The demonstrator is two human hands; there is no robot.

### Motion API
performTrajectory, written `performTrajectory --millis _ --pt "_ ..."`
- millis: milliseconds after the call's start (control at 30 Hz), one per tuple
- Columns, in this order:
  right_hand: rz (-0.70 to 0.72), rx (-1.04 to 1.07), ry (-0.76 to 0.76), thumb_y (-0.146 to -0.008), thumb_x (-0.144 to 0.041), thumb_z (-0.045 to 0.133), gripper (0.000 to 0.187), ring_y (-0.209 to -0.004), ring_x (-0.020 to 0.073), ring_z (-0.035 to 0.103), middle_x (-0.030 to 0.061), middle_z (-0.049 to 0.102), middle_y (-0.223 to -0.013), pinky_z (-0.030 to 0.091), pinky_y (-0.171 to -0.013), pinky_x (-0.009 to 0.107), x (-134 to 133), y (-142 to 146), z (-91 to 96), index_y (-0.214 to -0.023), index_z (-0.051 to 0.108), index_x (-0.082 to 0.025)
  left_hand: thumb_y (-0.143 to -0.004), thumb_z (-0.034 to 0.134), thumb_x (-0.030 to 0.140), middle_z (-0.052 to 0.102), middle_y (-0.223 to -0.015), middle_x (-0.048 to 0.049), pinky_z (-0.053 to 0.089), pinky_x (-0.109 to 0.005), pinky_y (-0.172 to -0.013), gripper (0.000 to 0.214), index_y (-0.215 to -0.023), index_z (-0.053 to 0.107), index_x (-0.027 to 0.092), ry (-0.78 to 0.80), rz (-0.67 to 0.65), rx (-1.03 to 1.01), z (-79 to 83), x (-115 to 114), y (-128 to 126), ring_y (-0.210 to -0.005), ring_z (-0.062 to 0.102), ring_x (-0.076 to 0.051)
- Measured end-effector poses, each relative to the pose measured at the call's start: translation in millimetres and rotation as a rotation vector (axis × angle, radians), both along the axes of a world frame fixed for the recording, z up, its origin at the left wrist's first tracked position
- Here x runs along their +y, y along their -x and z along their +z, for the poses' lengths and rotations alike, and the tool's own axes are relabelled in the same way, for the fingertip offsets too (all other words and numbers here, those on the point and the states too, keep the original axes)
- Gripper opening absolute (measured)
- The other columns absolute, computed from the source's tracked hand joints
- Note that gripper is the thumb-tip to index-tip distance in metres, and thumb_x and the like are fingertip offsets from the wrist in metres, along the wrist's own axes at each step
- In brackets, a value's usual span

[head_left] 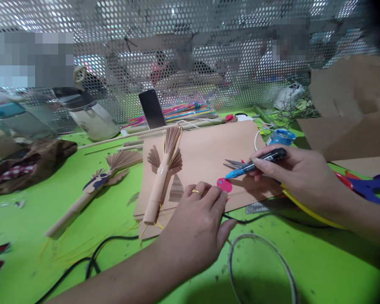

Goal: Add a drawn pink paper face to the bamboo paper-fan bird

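Observation:
My right hand (299, 175) grips a blue paint marker (256, 162) with a black end. Its tip meets a small pinkish-red paper disc (224, 185) that bears light blue marks. My left hand (204, 215), with a ring on one finger, rests palm down with its fingertips at the disc's near edge and its thumb apart. Under both lies a stack of brown paper sheets (202, 152). Scissors (235, 164) lie partly hidden behind the marker. Left of my left hand is a rolled-paper figure (160, 181) with pleated fans.
A second rolled-paper figure (91, 188) lies on the green table (114, 274). Behind stand a phone (152, 109), a jug (93, 118) and a perforated metal screen (224, 46). At right are a blue jar (281, 137), blue-handled scissors (370, 188) and cardboard (351, 139). Cables (262, 240) cross the front.

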State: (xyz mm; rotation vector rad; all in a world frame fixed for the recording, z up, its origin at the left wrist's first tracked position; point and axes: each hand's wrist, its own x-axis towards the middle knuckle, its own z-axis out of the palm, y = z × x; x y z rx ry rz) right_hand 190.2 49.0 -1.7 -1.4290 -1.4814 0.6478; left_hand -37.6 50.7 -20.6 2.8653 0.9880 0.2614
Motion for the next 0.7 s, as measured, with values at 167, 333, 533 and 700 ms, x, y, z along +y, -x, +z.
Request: performTrajectory --millis 167,333,533,700 --pt "0.025 -0.015 0.003 -0.08 -0.046 0.069 0.026 -0.071 0.0177 0.068 0.0007 0.074 -0.078 0.052 -0.066 0.029 0.2 -0.2 0.0 -0.092 0.07 -0.023 -0.096 0.045 0.042 0.058 -0.118 -0.0093 0.04 -0.05 -0.093 0.043 -0.128 0.053 0.014 -0.002 -0.002 -0.006 -0.6 0.4 0.3 -0.107 0.043 -0.029" --pt "0.023 -0.041 -0.003 -0.08 -0.046 0.069 0.026 -0.07 0.0176 0.068 0.001 0.074 -0.079 0.052 -0.064 0.029 -0.8 0.3 0.9 -0.091 0.071 -0.022 -0.096 0.045 0.042 0.058 -0.117 -0.0095 0.041 -0.05 -0.092 0.042 -0.127 0.053 0.015 -0.001 -0.002 -0.006 0.5 0.4 0.1 -0.106 0.043 -0.029" --pt "-0.072 0.057 -0.058 -0.08 -0.04 0.069 0.018 -0.062 0.014 0.065 -0.0009 0.07 -0.069 0.054 -0.061 0.026 1.0 -1.3 6.6 -0.082 0.069 -0.021 -0.096 0.045 0.042 0.058 -0.118 -0.0097 0.041 -0.051 -0.092 0.043 -0.127 0.053 0.014 -0.002 -0.006 -0.011 1.1 0.5 -0.5 -0.106 0.043 -0.029" --pt "-0.041 0.031 -0.043 -0.081 -0.04 0.069 0.019 -0.06 0.0111 0.062 -0.0017 0.07 -0.066 0.051 -0.055 0.02 -0.2 0.5 7.2 -0.078 0.069 -0.021 -0.095 0.046 0.042 0.058 -0.119 -0.0096 0.041 -0.051 -0.092 0.043 -0.127 0.053 0.015 -0.006 -0.003 -0.009 0.7 0.8 -0.5 -0.106 0.043 -0.029"
